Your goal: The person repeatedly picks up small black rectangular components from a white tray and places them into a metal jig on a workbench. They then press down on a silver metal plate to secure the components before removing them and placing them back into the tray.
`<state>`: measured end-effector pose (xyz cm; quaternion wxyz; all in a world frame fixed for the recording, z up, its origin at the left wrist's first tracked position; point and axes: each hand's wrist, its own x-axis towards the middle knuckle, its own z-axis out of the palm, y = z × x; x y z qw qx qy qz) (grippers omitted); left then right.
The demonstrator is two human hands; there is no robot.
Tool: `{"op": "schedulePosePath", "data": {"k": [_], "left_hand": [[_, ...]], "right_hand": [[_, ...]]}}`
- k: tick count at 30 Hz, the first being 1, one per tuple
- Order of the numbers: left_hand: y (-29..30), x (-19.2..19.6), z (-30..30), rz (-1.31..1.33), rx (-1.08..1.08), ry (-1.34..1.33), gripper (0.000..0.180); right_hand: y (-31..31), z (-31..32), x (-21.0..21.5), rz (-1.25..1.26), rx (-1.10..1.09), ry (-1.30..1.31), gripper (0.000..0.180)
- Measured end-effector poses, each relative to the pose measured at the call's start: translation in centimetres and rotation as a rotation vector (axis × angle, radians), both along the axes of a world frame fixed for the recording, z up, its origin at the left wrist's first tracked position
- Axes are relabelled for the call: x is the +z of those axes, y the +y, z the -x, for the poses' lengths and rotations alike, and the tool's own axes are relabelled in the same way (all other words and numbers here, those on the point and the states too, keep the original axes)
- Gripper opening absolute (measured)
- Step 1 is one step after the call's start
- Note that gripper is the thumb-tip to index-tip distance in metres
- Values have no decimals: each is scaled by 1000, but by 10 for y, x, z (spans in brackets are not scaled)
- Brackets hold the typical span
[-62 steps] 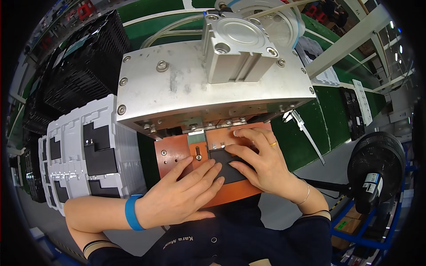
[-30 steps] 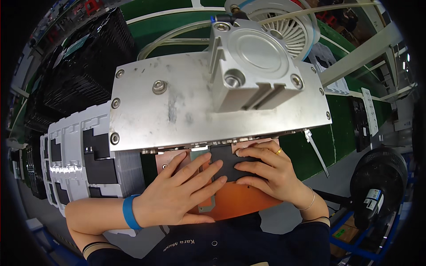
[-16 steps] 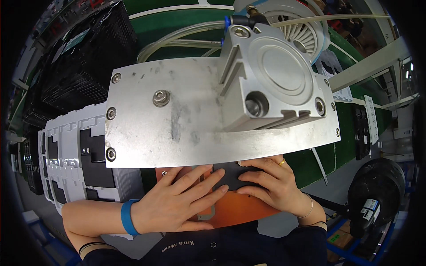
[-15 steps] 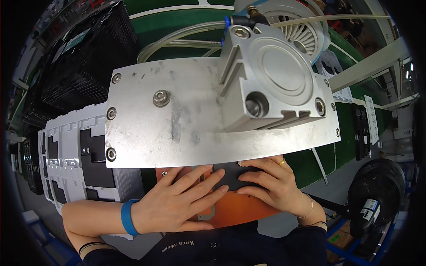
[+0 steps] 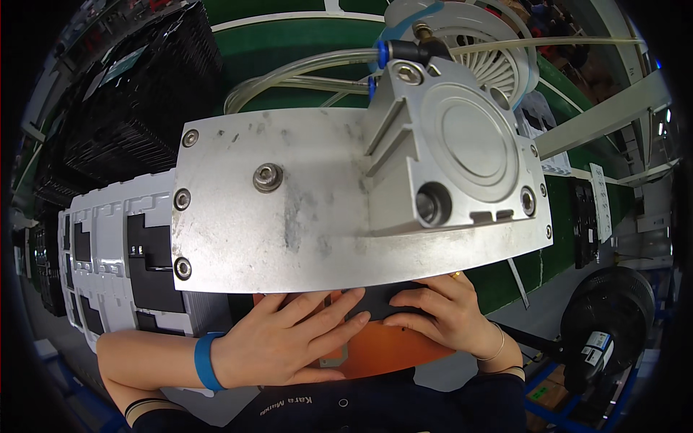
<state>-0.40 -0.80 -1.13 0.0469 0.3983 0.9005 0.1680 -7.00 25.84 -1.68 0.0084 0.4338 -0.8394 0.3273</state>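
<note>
A dark grey flat piece [image 5: 377, 302] lies on an orange base plate [image 5: 393, 350] in front of me, its far part hidden under a silver metal plate [image 5: 238, 245]. My left hand [image 5: 278, 343] rests with fingers spread over the left side of the base, fingertips at the dark piece. Beneath that palm, a small metal bracket [image 5: 334, 356] partly shows on the orange surface. From the right, my right hand [image 5: 451, 314] holds the dark piece's right edge, thumb nearest me and fingers bent. Some of its fingertips disappear beneath the metal plate.
A pneumatic cylinder [image 5: 473, 148] with clear hoses [image 5: 303, 65] stands on the metal plate. Black crates [image 5: 144, 94] and white trays with black parts [image 5: 108, 249] are at the left. A white fan [image 5: 476, 43] stands behind, a black fan [image 5: 606, 317] at the right.
The whole view has shifted slightly, so the metal plate appears lower and covers more of the fingers. Both hands keep nearly the same places on the dark piece and the base.
</note>
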Motion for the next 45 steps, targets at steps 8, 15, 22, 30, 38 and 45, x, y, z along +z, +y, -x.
{"op": "schedulePosePath", "data": {"k": [8,15,22,30,38,45], "left_hand": [[-1,0,-2,0,6,19,71],[0,-2,0,-44,10,30,70],[-2,5,1,-313,87,17,64],[-11,37,-21,-805,456,-664,34],[-168,38,-58,-909,1125,-164,34],[-265,11,-57,-758,1297,-163,34]], "right_hand": [[0,-2,-1,-3,1,-23,28],[-4,7,10,-46,76,-126,25],[0,1,23,92,1,-388,27],[-42,-37,38,506,-49,-863,26],[-87,-56,73,457,772,-701,36],[-126,-121,75,805,1237,-1310,50]]}}
